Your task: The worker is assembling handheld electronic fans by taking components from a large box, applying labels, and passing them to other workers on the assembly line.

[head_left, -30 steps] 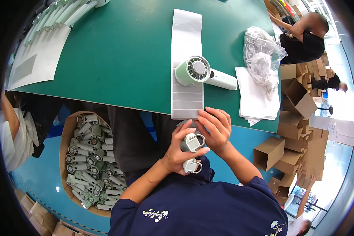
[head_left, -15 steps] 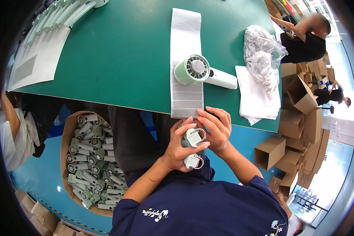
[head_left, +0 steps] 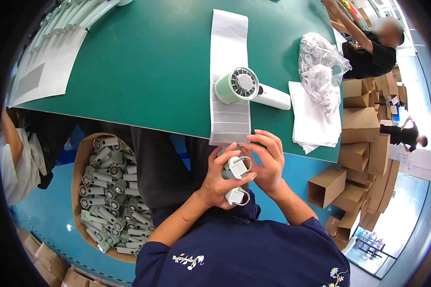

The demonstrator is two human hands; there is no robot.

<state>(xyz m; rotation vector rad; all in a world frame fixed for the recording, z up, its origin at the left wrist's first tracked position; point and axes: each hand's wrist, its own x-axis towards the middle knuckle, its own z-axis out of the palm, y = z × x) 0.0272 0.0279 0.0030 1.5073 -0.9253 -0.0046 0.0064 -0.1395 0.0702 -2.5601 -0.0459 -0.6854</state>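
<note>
My left hand (head_left: 214, 181) is closed around two pale green-and-white handheld fans, seen end-on with a thin loop on each. The upper fan (head_left: 237, 167) sits above my left thumb, the lower fan (head_left: 234, 196) below it. Fingers bent, my right hand (head_left: 267, 160) grips the upper fan from the right side; its fingertips reach the table edge. Just beyond, a strip of label sheet (head_left: 229, 36) lies up to that edge. Another handheld fan (head_left: 244, 85) rests across the strip, its white handle pointing right. My fingers hide most of the held fans' bodies.
Right of the strip, a clear bag of white cords (head_left: 318, 62) lies on white papers (head_left: 304, 119) on the green table (head_left: 143, 62). More fans (head_left: 64, 19) line the far left. A carton (head_left: 79, 167) full of fans stands below left. Cartons (head_left: 357, 124) and a person (head_left: 373, 52) are at right.
My right hand has shifted slightly at the upper fan. Both held fans stay in nearly the same place. The person at the right has raised an arm.
</note>
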